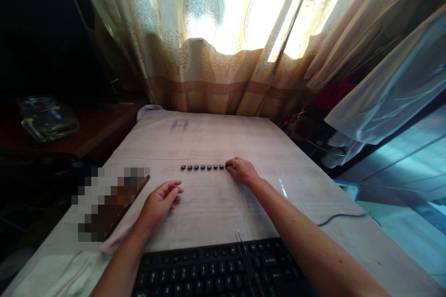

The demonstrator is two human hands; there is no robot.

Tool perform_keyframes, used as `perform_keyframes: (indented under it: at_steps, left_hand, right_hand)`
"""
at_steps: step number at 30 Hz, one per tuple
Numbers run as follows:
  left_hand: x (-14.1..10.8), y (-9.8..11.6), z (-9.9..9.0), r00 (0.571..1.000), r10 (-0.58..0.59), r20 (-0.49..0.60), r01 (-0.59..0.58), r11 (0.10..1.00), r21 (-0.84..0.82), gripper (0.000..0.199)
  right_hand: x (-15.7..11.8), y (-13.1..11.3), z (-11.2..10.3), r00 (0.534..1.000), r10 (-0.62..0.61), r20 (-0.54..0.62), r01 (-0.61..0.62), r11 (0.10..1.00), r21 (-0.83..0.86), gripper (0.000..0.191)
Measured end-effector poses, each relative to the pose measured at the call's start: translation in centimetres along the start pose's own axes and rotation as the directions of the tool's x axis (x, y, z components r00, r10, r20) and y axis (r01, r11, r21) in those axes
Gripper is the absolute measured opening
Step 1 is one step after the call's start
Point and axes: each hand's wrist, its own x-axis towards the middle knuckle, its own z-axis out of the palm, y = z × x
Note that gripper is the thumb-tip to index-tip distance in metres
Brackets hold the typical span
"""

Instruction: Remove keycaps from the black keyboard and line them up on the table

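Observation:
Several small black keycaps (202,167) lie in a straight row across the white table cover. At the right end of that row, my right hand (241,170) pinches another black keycap (227,165), mostly hidden by the fingers. My left hand (163,198) rests above the cover to the lower left of the row, fingers loosely curled and apart, holding nothing. A black keyboard (195,269) lies close to me at the bottom edge, partly behind my right forearm. Its back row shows bare key sockets. A thin two-pronged wire tool (240,239) lies across the keyboard.
To the left is a brown, pixel-blurred object (118,204) on the table, with white cloth (59,274) nearer me. A cable (341,216) crosses the right side. Curtains (209,74) hang behind the table. A glass jar (49,118) stands on a dark wooden surface at left.

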Motion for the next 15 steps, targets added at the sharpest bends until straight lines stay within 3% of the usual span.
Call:
perform_keyframes:
  at_steps: [15]
  left_hand:
    - [-0.16, 0.22, 0.05, 1.000, -0.008, 0.004, 0.008, 1.000, -0.019, 0.051]
  right_hand:
    - [-0.10, -0.15, -0.04, 1.000, 0.005, 0.012, -0.005, 1.000, 0.003, 0.030]
